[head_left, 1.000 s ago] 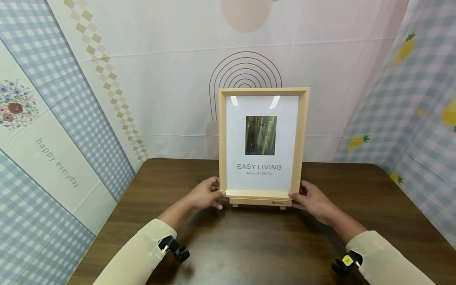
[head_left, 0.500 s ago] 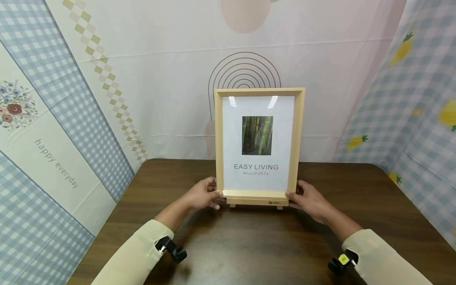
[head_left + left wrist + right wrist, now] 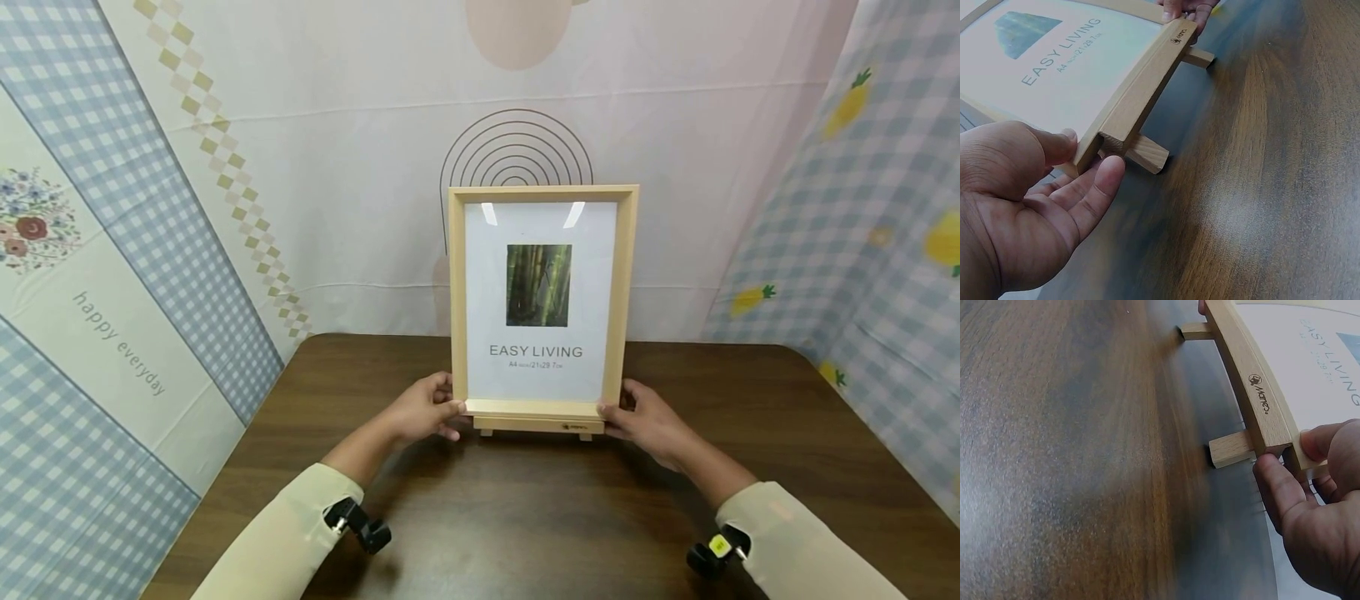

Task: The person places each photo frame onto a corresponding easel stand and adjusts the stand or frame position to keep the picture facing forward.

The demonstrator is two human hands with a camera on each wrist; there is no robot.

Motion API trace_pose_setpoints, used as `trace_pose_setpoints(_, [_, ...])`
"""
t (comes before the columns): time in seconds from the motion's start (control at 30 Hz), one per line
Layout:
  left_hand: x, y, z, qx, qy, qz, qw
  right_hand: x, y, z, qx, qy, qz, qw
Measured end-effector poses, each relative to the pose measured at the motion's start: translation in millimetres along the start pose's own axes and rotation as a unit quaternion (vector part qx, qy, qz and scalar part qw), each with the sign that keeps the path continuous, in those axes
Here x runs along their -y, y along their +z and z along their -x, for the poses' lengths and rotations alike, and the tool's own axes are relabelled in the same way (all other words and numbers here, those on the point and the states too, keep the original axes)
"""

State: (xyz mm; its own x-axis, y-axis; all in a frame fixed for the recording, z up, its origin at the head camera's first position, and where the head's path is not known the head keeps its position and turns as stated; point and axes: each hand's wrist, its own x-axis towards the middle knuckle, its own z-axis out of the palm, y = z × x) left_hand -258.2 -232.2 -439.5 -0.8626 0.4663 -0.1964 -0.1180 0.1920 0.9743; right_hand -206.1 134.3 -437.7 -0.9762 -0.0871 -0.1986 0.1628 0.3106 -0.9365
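Observation:
A light wooden picture frame (image 3: 620,300) stands upright on a small wooden easel (image 3: 517,425), near the middle of the table. Behind its glass is a white sheet with a bamboo photo and the words EASY LIVING. My left hand (image 3: 422,410) pinches the frame's lower left corner, thumb on the front and fingers behind. At the lower right corner my right hand (image 3: 651,423) grips in the same way. In the left wrist view the easel's feet (image 3: 1149,154) jut out below its ledge (image 3: 1141,87). The right wrist view shows a printed logo on that ledge (image 3: 1241,369).
The dark brown wooden table (image 3: 540,517) extends around the easel. A pale patterned cloth (image 3: 360,200) hangs behind it. Blue checked cloths hang at the left (image 3: 150,167) and right (image 3: 900,208). Black camera mounts (image 3: 367,529) sit on both sleeves.
The frame and easel have shifted slightly to the left, with both hands moving along. Both hands keep their hold on the lower corners.

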Motion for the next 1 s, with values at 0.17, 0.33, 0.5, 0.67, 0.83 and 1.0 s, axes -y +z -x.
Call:
trace_pose_setpoints(0.17, [0.1,0.8,1.0,-0.009,0.003,-0.002,1.0,0,0,0.3,-0.001,0.002,0.005,1.0])
trace_pose_setpoints(0.33, [2.7,1.2,-2.2,-0.017,0.03,-0.061,0.9975,-3,-3,1.3,-0.008,-0.007,0.027,0.9996])
trace_pose_setpoints(0.5, [1.2,1.9,-3.6,-0.042,0.071,-0.178,0.9805,-5,-6,4.3,-0.019,-0.038,0.062,0.9972])
trace_pose_setpoints(0.67, [-0.4,-1.0,-0.3,-0.054,0.098,-0.271,0.9561,-6,-12,8.7,-0.038,-0.076,0.149,0.9853])
trace_pose_setpoints(0.83, [-0.6,-12.9,10.4,-0.063,0.107,-0.333,0.9348,-5,-29,15.7,-0.032,-0.099,0.202,0.9738])
trace_pose_setpoints(1.0, [-2.9,-31.5,28.4,-0.078,0.113,-0.412,0.9006,-4,-52,32.2,-0.036,-0.126,0.293,0.947])
